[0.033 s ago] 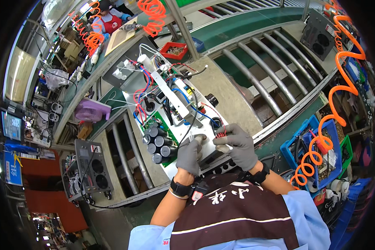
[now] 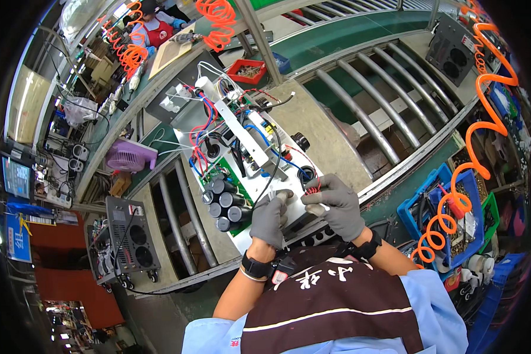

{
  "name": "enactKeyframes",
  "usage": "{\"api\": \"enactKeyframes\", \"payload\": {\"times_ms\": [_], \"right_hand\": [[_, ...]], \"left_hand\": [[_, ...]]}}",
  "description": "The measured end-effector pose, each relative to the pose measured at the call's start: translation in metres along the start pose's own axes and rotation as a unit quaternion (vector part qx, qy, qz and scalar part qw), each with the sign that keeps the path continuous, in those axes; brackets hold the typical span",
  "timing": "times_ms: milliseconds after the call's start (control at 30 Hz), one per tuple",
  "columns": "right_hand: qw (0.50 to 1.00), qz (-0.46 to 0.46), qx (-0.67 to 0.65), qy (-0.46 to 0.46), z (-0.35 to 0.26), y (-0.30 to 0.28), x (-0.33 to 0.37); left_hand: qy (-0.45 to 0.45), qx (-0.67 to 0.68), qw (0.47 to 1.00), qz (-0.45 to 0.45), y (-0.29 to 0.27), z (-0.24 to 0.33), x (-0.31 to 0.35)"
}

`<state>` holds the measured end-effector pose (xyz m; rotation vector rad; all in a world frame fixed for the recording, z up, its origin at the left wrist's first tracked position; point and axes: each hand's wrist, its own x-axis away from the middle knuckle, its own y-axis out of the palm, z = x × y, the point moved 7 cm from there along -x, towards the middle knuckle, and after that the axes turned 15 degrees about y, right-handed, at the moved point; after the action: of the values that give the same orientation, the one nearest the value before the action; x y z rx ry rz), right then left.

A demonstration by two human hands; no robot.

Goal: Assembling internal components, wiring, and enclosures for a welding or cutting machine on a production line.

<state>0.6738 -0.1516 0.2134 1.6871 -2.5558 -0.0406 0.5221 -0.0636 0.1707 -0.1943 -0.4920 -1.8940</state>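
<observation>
In front of me lies an opened electrical unit with a white metal chassis (image 2: 255,187). On its green circuit board (image 2: 229,170) stands a cluster of black cylindrical capacitors (image 2: 224,203). My right hand (image 2: 340,206), in a grey glove, pinches a red twisted wire (image 2: 312,190) at the chassis's near right edge. My left hand (image 2: 268,221), gloved alike, is closed at the near edge beside a thin black cable (image 2: 269,183); what its fingertips hold is hidden. A black ring-shaped part (image 2: 305,173) sits just beyond my right fingers.
Metal rollers (image 2: 366,112) run to the right, with more rollers (image 2: 192,215) at left. A grey cased unit on casters (image 2: 128,242) stands at left, near a purple fan (image 2: 127,154). Blue parts bins (image 2: 416,218) and an orange coiled hose (image 2: 475,159) are at right. Another person (image 2: 156,32) works far left.
</observation>
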Motion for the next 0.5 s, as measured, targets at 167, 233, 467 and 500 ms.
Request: {"api": "enactKeyframes", "payload": {"times_ms": [167, 233, 467, 500], "right_hand": [[0.999, 0.009, 0.015, -0.039, -0.005, 0.005, -0.007], [0.998, 0.018, 0.014, -0.063, -0.008, 0.008, -0.011], [0.998, 0.048, -0.033, -0.027, 0.001, 0.022, -0.024], [0.998, 0.054, -0.029, -0.03, 0.002, 0.023, -0.024]], "left_hand": [[0.021, 0.033, 0.999, -0.033, 0.006, 0.003, 0.002], [0.021, 0.034, 0.999, -0.024, 0.007, 0.004, 0.006], [0.124, -0.025, 0.99, -0.062, 0.014, 0.019, 0.018], [0.139, -0.035, 0.988, -0.064, 0.013, 0.02, 0.019]]}}
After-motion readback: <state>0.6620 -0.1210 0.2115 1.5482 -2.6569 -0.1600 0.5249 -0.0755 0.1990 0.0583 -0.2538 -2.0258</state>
